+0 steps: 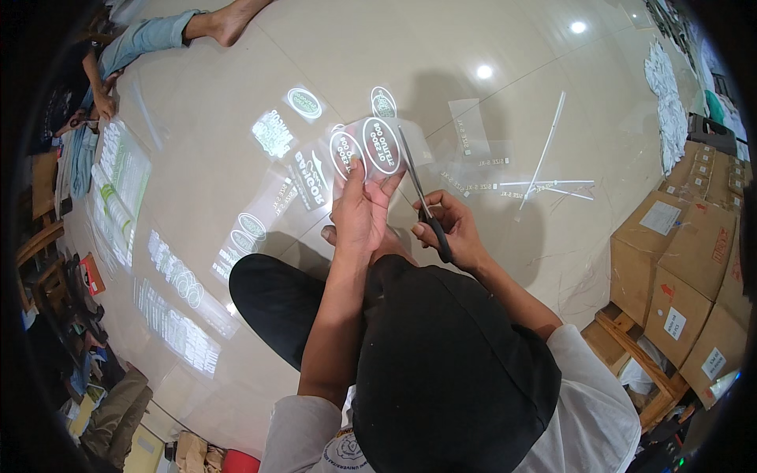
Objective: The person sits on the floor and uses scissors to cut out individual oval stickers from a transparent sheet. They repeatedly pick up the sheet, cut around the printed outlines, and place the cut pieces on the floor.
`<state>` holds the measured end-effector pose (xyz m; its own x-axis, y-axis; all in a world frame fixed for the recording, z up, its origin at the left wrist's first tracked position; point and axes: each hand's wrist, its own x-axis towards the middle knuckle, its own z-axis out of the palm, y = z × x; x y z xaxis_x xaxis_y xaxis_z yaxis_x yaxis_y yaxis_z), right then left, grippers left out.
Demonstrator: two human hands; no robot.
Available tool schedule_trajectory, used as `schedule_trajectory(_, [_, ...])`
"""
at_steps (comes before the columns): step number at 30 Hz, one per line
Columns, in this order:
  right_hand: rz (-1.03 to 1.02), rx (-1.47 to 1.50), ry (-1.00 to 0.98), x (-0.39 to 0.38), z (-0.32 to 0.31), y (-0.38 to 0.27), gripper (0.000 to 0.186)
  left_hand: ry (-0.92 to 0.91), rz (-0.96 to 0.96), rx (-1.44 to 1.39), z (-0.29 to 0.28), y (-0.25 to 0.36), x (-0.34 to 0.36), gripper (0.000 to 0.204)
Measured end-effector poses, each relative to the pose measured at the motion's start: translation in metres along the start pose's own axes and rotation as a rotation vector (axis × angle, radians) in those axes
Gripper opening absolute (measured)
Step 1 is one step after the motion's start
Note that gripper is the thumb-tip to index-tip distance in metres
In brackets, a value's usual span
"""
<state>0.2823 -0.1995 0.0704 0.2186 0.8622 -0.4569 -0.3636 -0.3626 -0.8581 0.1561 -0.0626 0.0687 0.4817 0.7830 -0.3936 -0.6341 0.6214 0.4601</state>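
Observation:
My left hand holds a clear sheet with two white oval prints, the thumb pressed on the left oval. In my right hand are black-handled scissors, their long blades pointing up along the sheet's right side; whether the blades touch it, I cannot tell. Several printed clear cut pieces lie on the floor around my hands, with faint strips to the right and thin white offcuts beyond them.
My bent black-clad legs are below. Another person's bare foot and hand are at upper left, beside printed sheets. Stacked cardboard boxes on wood line the right; a white pile sits behind. Clutter fills the left edge.

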Motion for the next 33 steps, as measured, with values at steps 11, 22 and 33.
schedule_trajectory(11, [0.050,-0.053,0.059,-0.007,0.001,-0.002,0.037,-0.015,-0.018,-0.067,0.001,0.000,-0.001,0.051])
schedule_trajectory(22, [0.078,-0.068,0.122,-0.015,-0.003,0.007,0.036,-0.018,-0.083,0.001,0.000,-0.007,-0.004,0.048])
schedule_trajectory(33, [0.046,-0.025,0.177,-0.021,-0.018,0.009,0.035,-0.027,-0.174,0.022,0.012,-0.029,-0.014,0.049])
